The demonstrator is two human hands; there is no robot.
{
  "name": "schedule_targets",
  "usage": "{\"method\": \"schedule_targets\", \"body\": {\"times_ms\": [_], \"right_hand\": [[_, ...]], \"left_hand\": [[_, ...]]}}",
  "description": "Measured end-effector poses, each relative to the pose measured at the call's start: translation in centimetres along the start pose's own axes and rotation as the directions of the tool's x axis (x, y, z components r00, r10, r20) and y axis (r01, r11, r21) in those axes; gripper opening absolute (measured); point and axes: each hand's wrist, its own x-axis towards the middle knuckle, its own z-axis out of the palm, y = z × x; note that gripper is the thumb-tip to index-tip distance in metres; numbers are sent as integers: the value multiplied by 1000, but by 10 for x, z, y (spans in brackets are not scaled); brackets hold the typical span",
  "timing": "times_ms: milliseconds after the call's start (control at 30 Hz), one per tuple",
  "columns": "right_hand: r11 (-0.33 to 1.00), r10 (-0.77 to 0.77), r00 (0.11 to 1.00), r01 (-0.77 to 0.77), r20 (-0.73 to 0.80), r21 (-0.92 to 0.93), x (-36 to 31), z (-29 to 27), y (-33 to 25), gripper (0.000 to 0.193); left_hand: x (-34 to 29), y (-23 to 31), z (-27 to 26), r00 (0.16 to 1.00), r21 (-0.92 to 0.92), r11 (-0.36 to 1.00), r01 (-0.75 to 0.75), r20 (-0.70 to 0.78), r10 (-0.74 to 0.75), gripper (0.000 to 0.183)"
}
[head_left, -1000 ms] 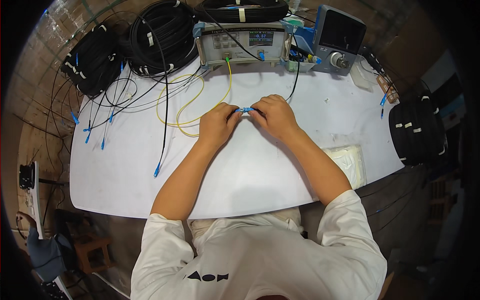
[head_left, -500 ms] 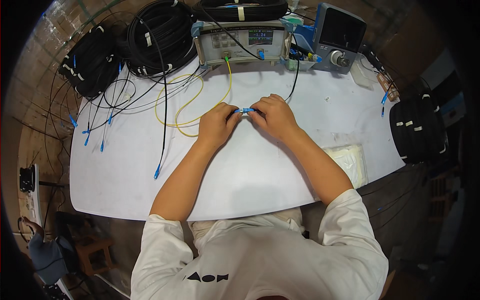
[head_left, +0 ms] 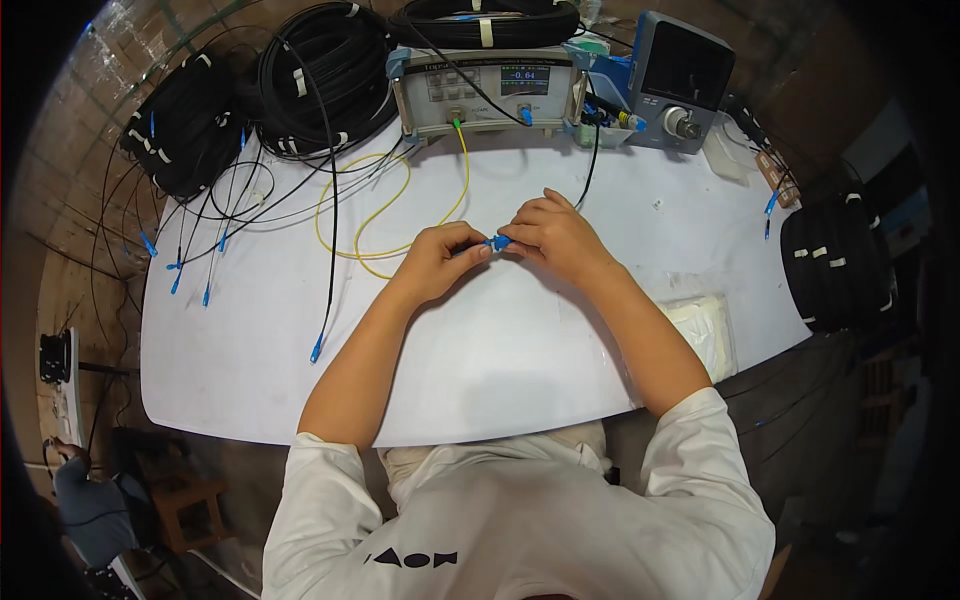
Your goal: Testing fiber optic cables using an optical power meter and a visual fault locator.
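Here, at the middle of the white table, we have our left hand and our right hand drawn together, fingertips pinched shut on a small blue connector held between them just above the tabletop. The left fingers curl round its left end, the right fingers close over its right end, and the two hands nearly touch. From the connector a yellow cable loops out toward ten o'clock and climbs to the grey test instrument at twelve o'clock. A black cable runs from near our right hand up toward one o'clock, where a blue-grey device stands. Coils of black cable lie at eleven o'clock, another black coil at three o'clock, and blue-tipped leads at nine o'clock.
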Motion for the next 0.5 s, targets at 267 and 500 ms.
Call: {"method": "schedule_targets", "body": {"times_ms": [267,500], "right_hand": [[995,49,996,-55,76,82,-1,2,2,20],[989,76,991,-88,109,116,0,2,4,21]], "left_hand": [[0,-1,-1,998,-115,992,57,39,-53,17],[-1,6,6,1000,-14,1000,23,-15,-24,18]]}}
